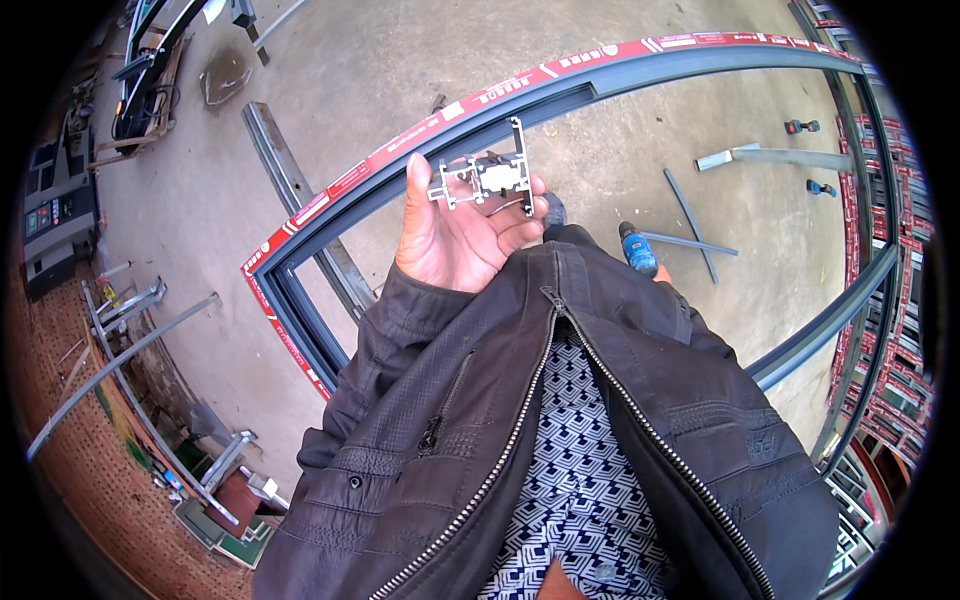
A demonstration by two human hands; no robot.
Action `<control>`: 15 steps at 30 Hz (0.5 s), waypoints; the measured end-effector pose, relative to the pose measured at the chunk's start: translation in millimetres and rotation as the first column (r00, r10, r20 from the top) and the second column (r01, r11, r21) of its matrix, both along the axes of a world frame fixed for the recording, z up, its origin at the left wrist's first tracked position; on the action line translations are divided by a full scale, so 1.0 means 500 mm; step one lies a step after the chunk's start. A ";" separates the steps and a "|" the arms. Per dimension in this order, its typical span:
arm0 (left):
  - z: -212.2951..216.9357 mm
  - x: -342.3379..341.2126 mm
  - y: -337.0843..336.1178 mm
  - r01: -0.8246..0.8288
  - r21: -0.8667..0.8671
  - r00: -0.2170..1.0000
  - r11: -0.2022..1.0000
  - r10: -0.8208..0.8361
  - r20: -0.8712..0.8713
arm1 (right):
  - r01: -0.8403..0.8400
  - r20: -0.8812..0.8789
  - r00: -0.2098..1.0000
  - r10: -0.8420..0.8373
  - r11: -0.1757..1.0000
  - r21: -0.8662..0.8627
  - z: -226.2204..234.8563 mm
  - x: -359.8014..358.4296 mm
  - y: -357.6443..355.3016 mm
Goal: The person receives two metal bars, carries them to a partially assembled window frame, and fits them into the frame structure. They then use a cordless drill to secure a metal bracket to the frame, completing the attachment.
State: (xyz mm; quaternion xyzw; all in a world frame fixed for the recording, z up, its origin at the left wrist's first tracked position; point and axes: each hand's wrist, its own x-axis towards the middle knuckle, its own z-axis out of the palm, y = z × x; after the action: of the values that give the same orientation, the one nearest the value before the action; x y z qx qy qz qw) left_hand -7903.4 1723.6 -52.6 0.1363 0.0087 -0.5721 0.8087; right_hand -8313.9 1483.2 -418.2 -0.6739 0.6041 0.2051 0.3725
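Left hand point(455, 235), palm up and half-open, cradles a short metal profile piece point(487, 178) on its fingers, above the grey frame point(330, 215) lying on the concrete floor point(400, 60). Right hand mostly hidden behind the jacket point(640, 400), beside a blue drill point(636, 248); its grip cannot be told.

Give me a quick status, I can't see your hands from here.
Left hand open, palm up, small metal bracket piece resting on fingers. Right hand hidden behind jacket; blue drill by it. Window frame below.
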 end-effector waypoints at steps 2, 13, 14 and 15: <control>-0.002 -0.001 0.001 -0.016 -0.013 0.999 1.000 0.016 -0.038 | -0.034 -0.039 0.999 0.034 0.999 -0.011 -0.001 0.006 -0.004; -0.001 -0.005 -0.030 -0.042 0.197 0.997 0.980 0.053 -0.049 | -0.012 -0.007 1.000 0.012 1.000 0.018 0.024 -0.005 0.002; -0.008 -0.004 -0.030 -0.031 0.180 0.997 0.983 0.042 -0.058 | -0.013 -0.016 1.000 0.013 1.000 0.020 0.021 -0.007 0.002; -0.018 -0.002 -0.030 -0.019 0.163 0.997 0.986 0.030 -0.066 | -0.010 -0.020 1.000 0.010 1.000 0.018 0.018 -0.010 0.003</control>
State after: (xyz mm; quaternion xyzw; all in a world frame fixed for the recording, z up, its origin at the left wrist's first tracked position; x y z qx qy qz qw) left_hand -7904.2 1708.4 -61.5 0.1821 0.0845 -0.5637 0.8012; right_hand -8319.1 1484.6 -409.3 -0.6714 0.6028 0.2192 0.3714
